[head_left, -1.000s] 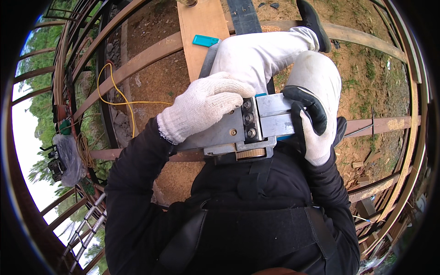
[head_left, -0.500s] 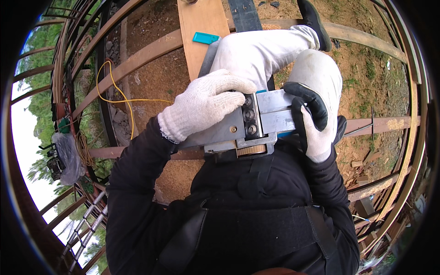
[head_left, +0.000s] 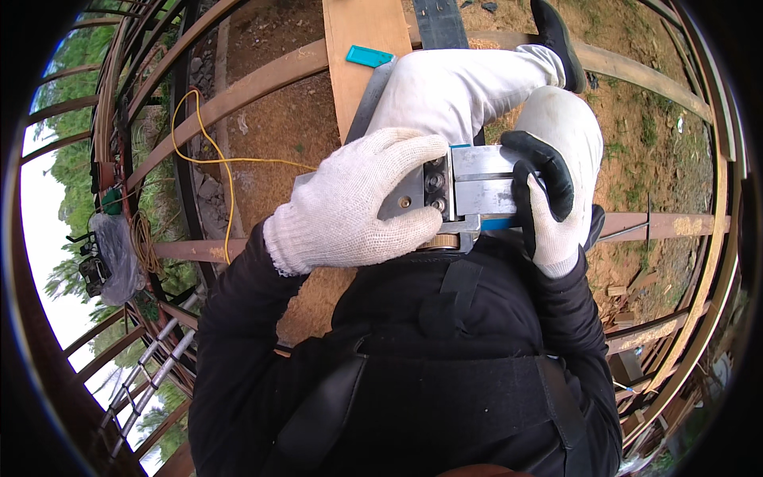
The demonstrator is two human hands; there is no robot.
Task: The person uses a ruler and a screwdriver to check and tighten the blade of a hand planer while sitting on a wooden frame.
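Observation:
An electric planer (head_left: 483, 164) lies upturned across my lap, its metal sole facing up and a strip of blue body showing beneath. Its cutter block (head_left: 435, 183), dark with round bolts, sits mid-sole. My left hand (head_left: 354, 199), in a white knit glove, spans the rear sole; the forefinger touches the block's far end and the thumb its near end. Around the planer's right end curl the black-coated fingers of my right hand (head_left: 548, 195), its glove white on the back. A ribbed brass-coloured wheel (head_left: 439, 241) shows below my left thumb.
A yellow cord (head_left: 230, 183) runs from the left toward the planer. Beyond my knee, a wooden board (head_left: 369, 24) carries a small flat turquoise object (head_left: 369, 56). Wooden beams (head_left: 246, 91) cross over the dirt ground. A plastic-wrapped item (head_left: 118, 258) hangs at far left.
My left thumb and forefinger have spread apart, the thumb moving down to the near end of the cutter block. My right hand keeps its grip. The whole view has shifted slightly.

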